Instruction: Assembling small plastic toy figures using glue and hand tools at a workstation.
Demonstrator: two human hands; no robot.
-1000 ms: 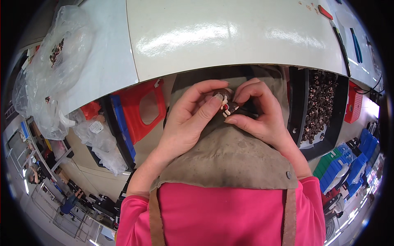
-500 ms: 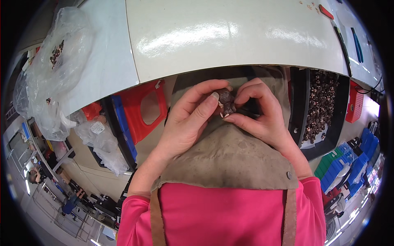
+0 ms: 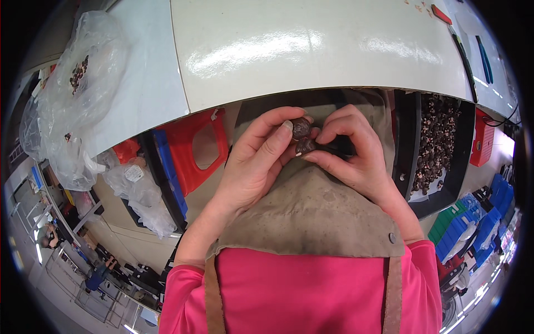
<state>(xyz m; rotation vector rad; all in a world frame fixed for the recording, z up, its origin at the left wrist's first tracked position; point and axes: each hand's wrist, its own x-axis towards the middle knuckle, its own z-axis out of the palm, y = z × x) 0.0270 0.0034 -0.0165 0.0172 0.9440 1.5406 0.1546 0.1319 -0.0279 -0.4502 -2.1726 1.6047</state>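
Observation:
A small dark brown figurine-like piece (image 3: 302, 128) with a rounded top and a pale spot low down is held between both hands, above my apron (image 3: 311, 217). My left hand (image 3: 258, 147) is closed on its upper part, thumb on the near side and fingers around the far side. The thumb and forefinger of my right hand (image 3: 351, 146) pinch its lower right part. Whether the right fingers also hold something tiny cannot be made out. At the right stands a black tray (image 3: 457, 181) filled with several dark brown and pale small pieces (image 3: 435, 142).
A white worktable (image 3: 311, 61) spans the front. Clear plastic bags (image 3: 105, 83) lie at its left, with some small pieces in them. A red stool (image 3: 194, 150) and a blue bin (image 3: 167, 167) stand below left. A red-handled tool (image 3: 441, 15) lies far right; blue and green bins (image 3: 453, 225) sit behind.
Between my hands the brown piece has turned, so its rounded top now faces up more plainly. My left fingers have shifted slightly; the right hand keeps nearly the same place.

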